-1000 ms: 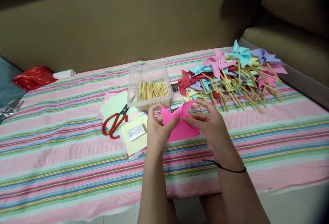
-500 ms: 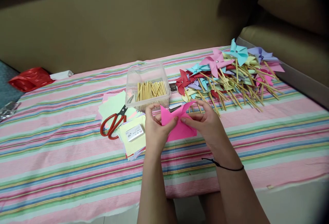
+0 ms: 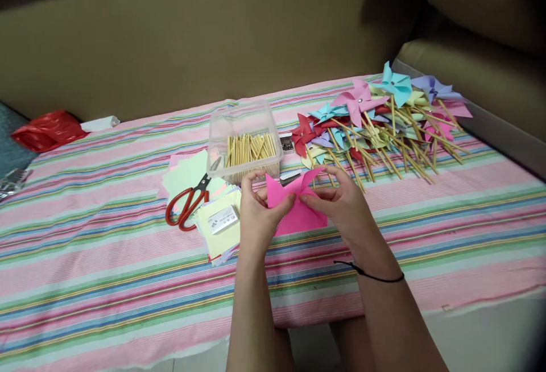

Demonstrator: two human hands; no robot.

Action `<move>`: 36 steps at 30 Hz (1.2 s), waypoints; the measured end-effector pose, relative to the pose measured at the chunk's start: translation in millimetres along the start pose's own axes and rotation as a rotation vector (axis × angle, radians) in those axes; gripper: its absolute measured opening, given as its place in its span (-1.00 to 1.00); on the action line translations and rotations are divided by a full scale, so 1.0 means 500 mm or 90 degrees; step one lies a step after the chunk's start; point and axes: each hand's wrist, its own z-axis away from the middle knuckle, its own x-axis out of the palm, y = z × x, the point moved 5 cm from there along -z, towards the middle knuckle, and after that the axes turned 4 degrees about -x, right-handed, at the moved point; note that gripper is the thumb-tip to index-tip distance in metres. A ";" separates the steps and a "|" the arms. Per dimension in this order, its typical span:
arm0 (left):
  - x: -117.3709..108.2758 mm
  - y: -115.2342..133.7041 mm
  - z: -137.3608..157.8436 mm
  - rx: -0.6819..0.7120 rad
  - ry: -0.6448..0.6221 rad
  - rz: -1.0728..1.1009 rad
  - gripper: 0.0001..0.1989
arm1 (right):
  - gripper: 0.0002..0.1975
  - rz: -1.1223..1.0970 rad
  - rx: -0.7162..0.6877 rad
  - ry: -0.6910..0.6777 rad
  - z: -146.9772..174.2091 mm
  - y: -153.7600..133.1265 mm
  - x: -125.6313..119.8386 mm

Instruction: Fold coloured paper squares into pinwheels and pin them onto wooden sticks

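Observation:
Both hands hold one bright pink paper sheet [image 3: 298,218] above the striped cloth, its upper corners bent up and inward. My left hand [image 3: 264,207] pinches it from the left, thumb on the front near the middle. My right hand [image 3: 341,198] grips the right side, its thumb pressing a folded corner toward the centre. Just beyond the hands stands a clear plastic box [image 3: 215,116] of thin wooden sticks [image 3: 249,150]. Left of my left hand lie red-handled scissors [image 3: 190,204], a stack of coloured paper [image 3: 205,241] and a small white box [image 3: 223,220] on that stack.
Finished-looking paper pinwheels [image 3: 358,102] on sticks are heaped at the back right. A small container of dark bits [image 3: 286,143] sits beside the plastic box. A red plastic bag [image 3: 49,132] lies far left. A brown padded panel [image 3: 191,36] rises behind the striped cloth [image 3: 128,269].
The hands and the pink paper keep nearly the same pose. The view has shifted very slightly; nothing has been let go or taken hold of.

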 end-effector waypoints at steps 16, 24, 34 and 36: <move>-0.008 0.001 0.000 -0.012 0.029 0.002 -0.35 | -0.31 -0.004 0.030 -0.026 0.007 0.003 0.007; -0.014 0.002 -0.006 -0.017 -0.012 -0.038 -0.34 | -0.27 0.046 0.024 -0.033 0.004 0.009 -0.002; -0.016 -0.004 -0.012 -0.007 -0.002 -0.047 -0.28 | -0.28 0.058 0.011 -0.027 0.002 0.009 -0.001; -0.016 -0.005 -0.011 -0.010 0.001 -0.044 -0.26 | -0.28 0.056 0.010 -0.028 0.003 0.009 -0.001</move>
